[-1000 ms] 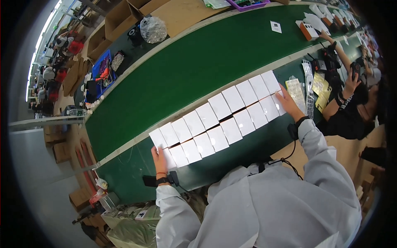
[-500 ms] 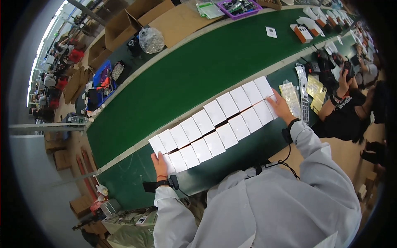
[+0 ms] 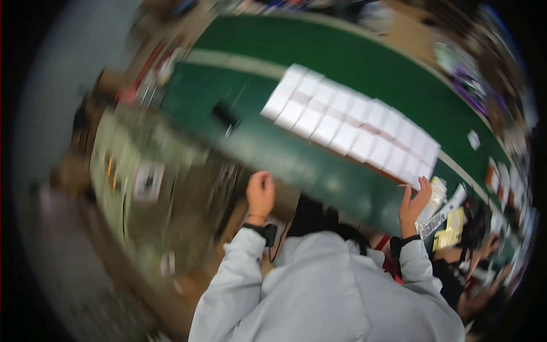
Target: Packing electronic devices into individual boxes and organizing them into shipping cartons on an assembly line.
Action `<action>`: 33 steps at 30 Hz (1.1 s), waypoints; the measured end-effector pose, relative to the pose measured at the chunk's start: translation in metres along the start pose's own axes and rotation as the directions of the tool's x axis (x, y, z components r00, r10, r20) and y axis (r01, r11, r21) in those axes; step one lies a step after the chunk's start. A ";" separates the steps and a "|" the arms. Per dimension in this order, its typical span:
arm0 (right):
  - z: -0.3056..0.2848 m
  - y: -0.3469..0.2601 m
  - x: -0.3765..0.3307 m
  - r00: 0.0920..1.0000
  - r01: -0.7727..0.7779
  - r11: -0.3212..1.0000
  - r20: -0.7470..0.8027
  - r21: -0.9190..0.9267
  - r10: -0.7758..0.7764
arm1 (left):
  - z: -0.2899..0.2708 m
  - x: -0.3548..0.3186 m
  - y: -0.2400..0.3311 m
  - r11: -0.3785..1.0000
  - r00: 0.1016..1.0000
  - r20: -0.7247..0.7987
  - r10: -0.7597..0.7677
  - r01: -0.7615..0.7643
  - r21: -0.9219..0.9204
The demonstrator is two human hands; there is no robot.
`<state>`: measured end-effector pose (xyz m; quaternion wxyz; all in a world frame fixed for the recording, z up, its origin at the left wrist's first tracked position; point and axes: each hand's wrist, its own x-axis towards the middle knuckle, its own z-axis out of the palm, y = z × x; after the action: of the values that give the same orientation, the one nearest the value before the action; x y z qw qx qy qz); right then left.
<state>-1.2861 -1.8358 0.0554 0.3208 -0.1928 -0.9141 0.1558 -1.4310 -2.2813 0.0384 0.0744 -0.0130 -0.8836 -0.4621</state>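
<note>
Two rows of white, flat-topped boxes (image 3: 347,122) lie side by side on the green bench, running slantwise from the upper left to the lower right. At the near right corner of these rows is my right hand (image 3: 415,208), its thumb and fingers apart; the fingertips are close to the last boxes, and blur hides whether they touch. My left hand (image 3: 260,196) is off the bench's near edge, away from the boxes. Its fingers are curled in, with nothing seen in them. A small black rectangular object (image 3: 226,115) rests on the bench left of the boxes.
Behind the boxes runs a green belt-like surface (image 3: 342,51) with a pale border. Yellow sheets (image 3: 450,229) and a pale tray strip lie on the right, near a co-worker's arms. A greenish covered stack (image 3: 154,165) stands at the left. A purple basket (image 3: 470,85) is far right.
Both hands have come away from their grip on the two ends of the box rows. My left hand has drawn back toward me, and the view has swung left and blurred.
</note>
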 end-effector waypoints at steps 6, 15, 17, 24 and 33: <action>-0.015 -0.111 -0.069 0.760 0.025 0.826 0.527 0.563 -0.381 | -0.069 -0.398 -0.135 0.631 0.627 0.081 -0.775 0.774 0.053; 0.039 -0.218 -0.205 -0.141 -0.114 0.772 0.759 0.625 -0.635 | -0.121 -0.612 -0.157 0.255 0.172 -0.215 -0.961 0.850 -0.460; 0.070 -0.233 -0.266 -0.253 -0.183 0.798 0.757 0.574 -0.602 | -0.128 -0.569 -0.194 0.301 0.250 -0.168 -0.954 0.778 -0.552; 0.233 -0.310 -0.578 -0.005 -0.566 0.804 0.975 0.179 -0.220 | -0.104 -0.387 -0.411 0.601 0.600 0.027 -0.799 0.799 0.029; 0.336 -0.375 -0.830 -0.161 -0.858 0.309 0.786 -0.411 0.598 | -0.113 -0.400 -0.737 0.356 0.675 0.047 -0.737 0.327 0.875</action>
<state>-1.0006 -2.5945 -0.4791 -0.3193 -0.5267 -0.6103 0.4982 -1.0899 -2.7773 -0.5564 -0.2879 0.2169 -0.9326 0.0162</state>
